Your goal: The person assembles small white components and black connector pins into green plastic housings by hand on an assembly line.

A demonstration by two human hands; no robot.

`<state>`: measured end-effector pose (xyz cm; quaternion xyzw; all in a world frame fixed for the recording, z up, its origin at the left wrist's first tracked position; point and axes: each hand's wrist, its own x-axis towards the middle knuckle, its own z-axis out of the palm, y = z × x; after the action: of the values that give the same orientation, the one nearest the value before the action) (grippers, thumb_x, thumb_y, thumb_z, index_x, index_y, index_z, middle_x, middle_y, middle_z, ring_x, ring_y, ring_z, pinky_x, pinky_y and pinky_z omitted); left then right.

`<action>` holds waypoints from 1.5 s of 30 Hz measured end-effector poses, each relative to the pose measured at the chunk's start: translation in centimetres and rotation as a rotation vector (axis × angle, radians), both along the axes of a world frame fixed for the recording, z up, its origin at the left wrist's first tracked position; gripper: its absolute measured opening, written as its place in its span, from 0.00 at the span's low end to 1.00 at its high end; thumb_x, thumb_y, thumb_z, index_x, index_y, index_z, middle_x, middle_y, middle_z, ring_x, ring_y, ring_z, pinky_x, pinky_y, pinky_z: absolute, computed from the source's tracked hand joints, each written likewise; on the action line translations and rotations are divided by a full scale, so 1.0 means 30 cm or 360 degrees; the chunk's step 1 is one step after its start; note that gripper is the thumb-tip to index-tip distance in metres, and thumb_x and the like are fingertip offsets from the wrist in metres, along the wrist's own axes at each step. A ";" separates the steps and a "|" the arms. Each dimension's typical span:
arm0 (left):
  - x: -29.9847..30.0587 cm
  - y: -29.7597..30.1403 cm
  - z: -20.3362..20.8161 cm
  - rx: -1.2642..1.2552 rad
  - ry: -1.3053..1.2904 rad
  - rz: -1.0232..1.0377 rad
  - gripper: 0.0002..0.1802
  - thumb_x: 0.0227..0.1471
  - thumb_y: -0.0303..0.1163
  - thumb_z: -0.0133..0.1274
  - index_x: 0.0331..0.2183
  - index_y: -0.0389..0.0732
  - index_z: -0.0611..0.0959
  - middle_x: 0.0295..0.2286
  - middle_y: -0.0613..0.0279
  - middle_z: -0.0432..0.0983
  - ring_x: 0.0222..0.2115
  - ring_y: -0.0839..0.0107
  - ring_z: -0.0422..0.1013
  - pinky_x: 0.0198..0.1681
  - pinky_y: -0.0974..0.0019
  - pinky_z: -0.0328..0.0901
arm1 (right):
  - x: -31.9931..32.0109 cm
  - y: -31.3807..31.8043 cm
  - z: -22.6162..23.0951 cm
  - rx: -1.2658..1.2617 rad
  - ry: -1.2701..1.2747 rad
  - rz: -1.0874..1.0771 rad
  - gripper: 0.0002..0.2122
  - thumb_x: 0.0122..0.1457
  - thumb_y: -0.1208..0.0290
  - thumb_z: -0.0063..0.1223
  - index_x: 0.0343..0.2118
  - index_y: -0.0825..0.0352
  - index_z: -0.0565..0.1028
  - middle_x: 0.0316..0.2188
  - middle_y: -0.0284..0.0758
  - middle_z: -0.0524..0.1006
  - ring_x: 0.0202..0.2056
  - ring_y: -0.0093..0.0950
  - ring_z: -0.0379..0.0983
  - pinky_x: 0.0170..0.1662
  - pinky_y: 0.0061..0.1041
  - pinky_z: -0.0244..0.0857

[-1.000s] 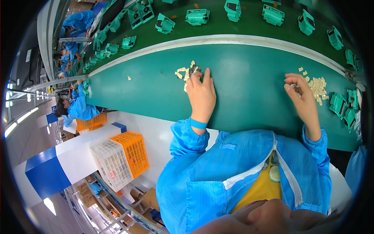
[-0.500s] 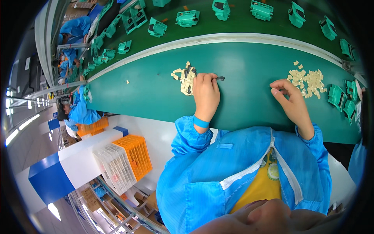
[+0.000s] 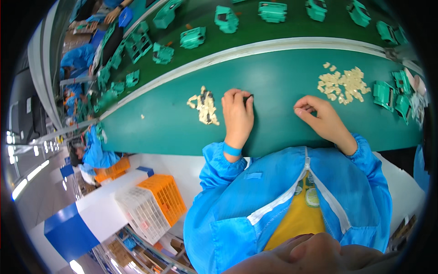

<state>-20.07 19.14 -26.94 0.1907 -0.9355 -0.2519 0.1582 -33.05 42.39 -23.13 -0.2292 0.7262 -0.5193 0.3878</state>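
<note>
My left hand (image 3: pixel 238 116), with a blue band at its wrist, is closed over the green worktop (image 3: pixel 273 75). A small black strip-like piece (image 3: pixel 248 97) shows between its thumb and fingers. Just left of this hand lies a pile of cream-coloured small pieces (image 3: pixel 209 112) with some black bits mixed in. My right hand (image 3: pixel 325 119) hovers over the worktop with curled fingers, thumb close to the fingertips. Whether anything sits in that pinch cannot be made out. Beyond it, to the right, is a looser heap of cream pieces (image 3: pixel 351 84).
Several teal plastic housings (image 3: pixel 272 12) stand on the dark green belt past a pale rail (image 3: pixel 255 45). More housings (image 3: pixel 384 95) rest at the worktop's right end. Co-workers in blue (image 3: pixel 98 148) are at the left. Orange and white crates (image 3: pixel 162 198) stand lower left.
My left hand has come away from the left pile, and the black piece now shows less. The right hand has moved left, away from the right heap, its fingers more curled. The view has shifted.
</note>
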 end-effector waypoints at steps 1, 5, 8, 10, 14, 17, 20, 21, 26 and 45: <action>-0.009 0.007 0.005 0.0018 0.0019 -0.0037 0.07 0.52 0.23 0.60 0.35 0.34 0.79 0.41 0.48 0.71 0.41 0.50 0.68 0.45 0.53 0.64 | 0.002 0.002 -0.010 -0.0083 0.0050 0.0020 0.07 0.64 0.72 0.57 0.40 0.71 0.78 0.33 0.33 0.80 0.35 0.21 0.75 0.41 0.22 0.70; -0.053 0.069 0.048 -0.0057 0.0003 -0.0182 0.05 0.55 0.22 0.59 0.34 0.34 0.79 0.38 0.51 0.75 0.40 0.55 0.73 0.45 0.58 0.68 | 0.006 0.010 -0.015 -0.0162 -0.0198 -0.0011 0.08 0.63 0.71 0.58 0.39 0.72 0.78 0.32 0.35 0.81 0.34 0.23 0.77 0.39 0.23 0.72; -0.102 0.184 0.091 0.0751 -0.0063 -0.0342 0.05 0.59 0.24 0.58 0.36 0.34 0.79 0.32 0.54 0.81 0.30 0.66 0.80 0.31 0.66 0.73 | -0.027 0.029 -0.006 -0.0120 -0.0617 -0.0154 0.10 0.65 0.66 0.57 0.37 0.70 0.78 0.30 0.33 0.79 0.32 0.21 0.76 0.35 0.21 0.71; -0.142 0.234 0.100 0.0612 0.0218 -0.0654 0.09 0.58 0.24 0.60 0.41 0.36 0.79 0.31 0.54 0.81 0.29 0.66 0.81 0.30 0.66 0.74 | -0.046 0.047 0.011 -0.0131 -0.0972 -0.0261 0.11 0.65 0.64 0.57 0.36 0.68 0.78 0.29 0.32 0.78 0.31 0.21 0.75 0.34 0.20 0.70; -0.218 0.286 0.150 0.0608 0.0241 -0.0756 0.12 0.56 0.21 0.60 0.43 0.37 0.79 0.34 0.54 0.82 0.31 0.61 0.81 0.32 0.63 0.74 | -0.064 0.117 0.013 -0.0338 -0.1171 -0.0397 0.12 0.67 0.61 0.55 0.34 0.65 0.77 0.28 0.30 0.77 0.29 0.20 0.74 0.32 0.19 0.68; -0.257 0.292 0.150 0.0508 0.0406 -0.0980 0.14 0.55 0.19 0.58 0.45 0.38 0.79 0.35 0.54 0.82 0.34 0.57 0.80 0.34 0.61 0.74 | -0.076 0.151 0.017 -0.0407 -0.1180 -0.0436 0.10 0.67 0.63 0.55 0.34 0.65 0.77 0.28 0.31 0.77 0.29 0.20 0.74 0.32 0.19 0.68; -0.270 0.296 0.142 0.0408 0.0424 -0.1043 0.16 0.55 0.17 0.56 0.46 0.39 0.79 0.36 0.54 0.82 0.35 0.54 0.79 0.36 0.59 0.74 | -0.103 0.174 0.020 -0.0508 -0.1317 -0.0425 0.08 0.66 0.66 0.55 0.34 0.66 0.77 0.28 0.31 0.77 0.28 0.20 0.74 0.32 0.20 0.69; -0.275 0.296 0.147 0.0406 0.0424 -0.1037 0.16 0.55 0.17 0.56 0.46 0.39 0.79 0.36 0.54 0.82 0.35 0.54 0.79 0.36 0.59 0.74 | -0.110 0.181 0.017 -0.0562 -0.1420 -0.0411 0.07 0.66 0.68 0.55 0.34 0.66 0.77 0.28 0.31 0.78 0.28 0.20 0.74 0.32 0.20 0.69; -0.279 0.306 0.149 0.0474 0.0453 -0.0947 0.17 0.56 0.18 0.55 0.49 0.37 0.78 0.38 0.52 0.82 0.36 0.57 0.80 0.40 0.60 0.74 | -0.105 0.174 -0.013 -0.0596 -0.1310 -0.0449 0.05 0.65 0.70 0.56 0.35 0.66 0.78 0.28 0.31 0.78 0.29 0.20 0.75 0.34 0.20 0.69; -0.312 0.325 0.133 0.0931 0.0336 -0.0590 0.08 0.55 0.22 0.60 0.39 0.36 0.81 0.34 0.58 0.79 0.36 0.66 0.77 0.41 0.66 0.73 | -0.120 0.162 -0.009 -0.0523 -0.0655 -0.0584 0.07 0.62 0.77 0.57 0.42 0.71 0.77 0.35 0.32 0.80 0.35 0.21 0.76 0.41 0.20 0.70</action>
<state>-29.41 28.90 -22.96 0.0278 -0.8210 -0.5517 0.1443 -36.64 47.27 -23.40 -0.0442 0.5681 -0.7264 0.3842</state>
